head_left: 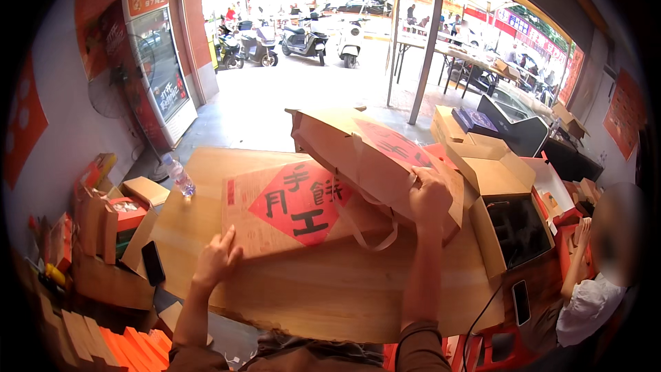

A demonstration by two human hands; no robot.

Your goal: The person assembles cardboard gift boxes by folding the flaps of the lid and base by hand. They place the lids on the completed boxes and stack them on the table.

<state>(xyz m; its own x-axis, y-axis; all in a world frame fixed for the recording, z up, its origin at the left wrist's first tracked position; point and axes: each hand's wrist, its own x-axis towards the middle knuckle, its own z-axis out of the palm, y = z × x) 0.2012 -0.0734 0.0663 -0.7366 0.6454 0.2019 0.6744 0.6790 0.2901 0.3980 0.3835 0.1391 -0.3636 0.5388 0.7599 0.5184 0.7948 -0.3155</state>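
A flat kraft paper bag [275, 227] with a red diamond and black characters lies on the wooden table [330, 303]. At its near left corner, my left hand [219, 260] has its fingers closed on the edge. A second kraft paper bag [351, 148], partly opened out and tilted, rises over the right part of the flat one. My right hand [430, 196] grips this upper bag by its near side. A ribbon-like handle [377, 242] hangs in a loop below it. The fingertips of my right hand are partly hidden.
A water bottle [180, 178] and a phone [153, 264] are at the table's left edge. Open cartons [506, 176] crowd the right, near another phone [521, 302] and a seated person [589, 303]. Boxes [113, 234] are piled at left; a drinks fridge [158, 62] stands behind.
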